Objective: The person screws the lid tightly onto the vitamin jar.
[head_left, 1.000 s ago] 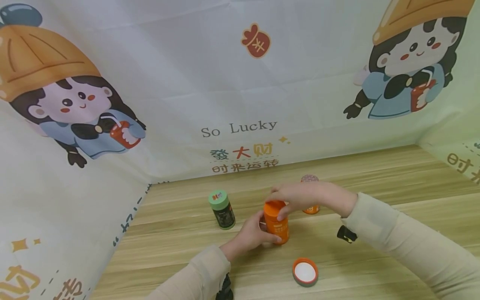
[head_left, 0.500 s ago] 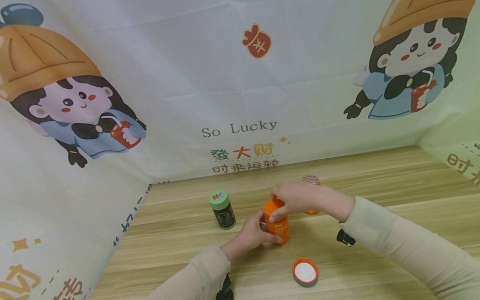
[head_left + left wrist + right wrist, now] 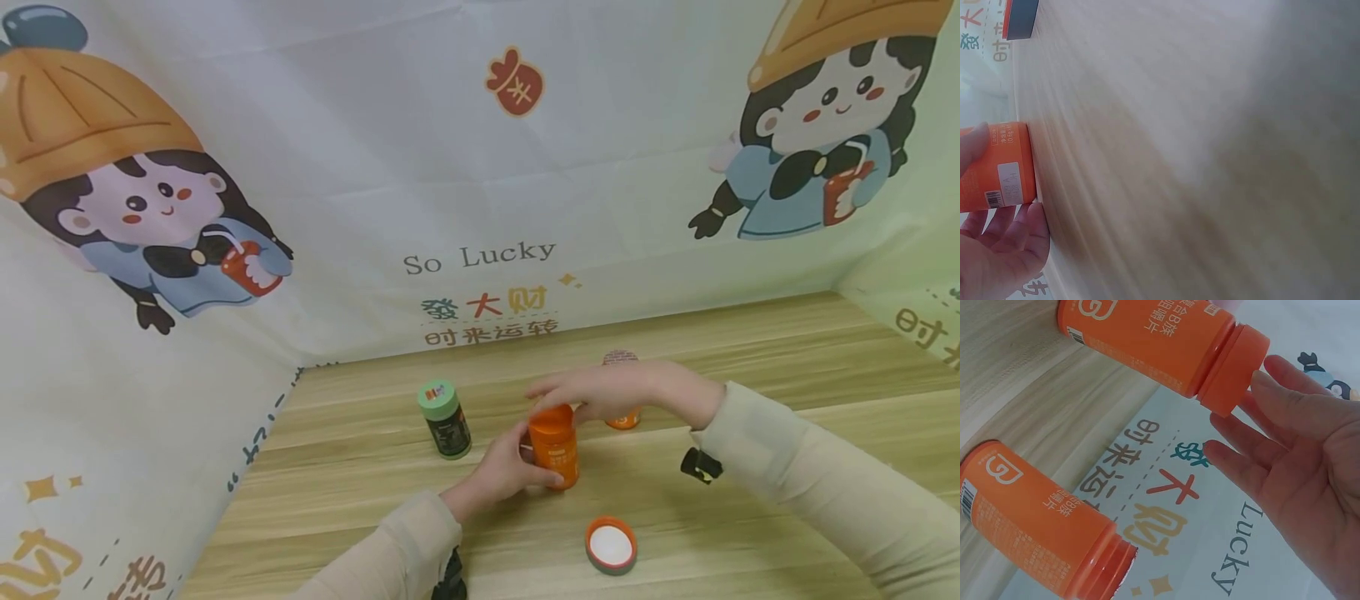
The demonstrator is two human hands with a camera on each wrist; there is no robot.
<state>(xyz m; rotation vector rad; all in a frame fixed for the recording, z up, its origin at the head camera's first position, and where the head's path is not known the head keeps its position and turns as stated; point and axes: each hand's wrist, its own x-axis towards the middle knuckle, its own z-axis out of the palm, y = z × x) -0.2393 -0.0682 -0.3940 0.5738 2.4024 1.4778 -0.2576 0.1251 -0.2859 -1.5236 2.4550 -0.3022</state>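
An orange pill bottle (image 3: 557,458) with an orange screw cap (image 3: 1235,370) stands upright on the table. My left hand (image 3: 498,468) grips its lower body, thumb in front and fingers behind, as the left wrist view (image 3: 1007,250) also shows. Over the cap is my right hand (image 3: 600,393); in the right wrist view its fingers spread loosely about the cap's edge, the thumb tip close to it. Whether they touch is hard to tell. Behind that hand stands a second orange bottle (image 3: 1041,519), capless, with a printed seal (image 3: 620,357) on its mouth.
A dark jar (image 3: 448,433) with a green lid stands to the left. Nearer the front lies an upturned cap (image 3: 611,546) with a white lining and grey rim. A printed cloth (image 3: 360,167) hangs behind the wooden table (image 3: 322,517).
The right hand has turned about the cap and its thumb has come away from the cap's front. The left hand and the bottle have stayed in place.
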